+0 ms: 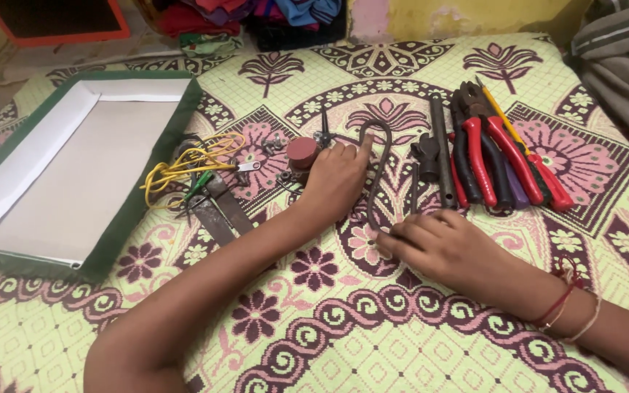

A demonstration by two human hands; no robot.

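Note:
My left hand (338,177) rests on the patterned cloth, its fingertips touching the top bend of a dark curved hose (377,171); a small round red part (301,154) lies just left of it. My right hand (438,244) lies flat near the lower end of that hose, fingers pointing left and touching it. Neither hand grips anything.
Red-handled pliers (478,156), a dark metal rod (442,149), a screwdriver and other tools lie in a row at the right. Yellow wire (183,164) and scissors (216,211) lie left of my hands. A green-edged white tray (121,211) sits at far left.

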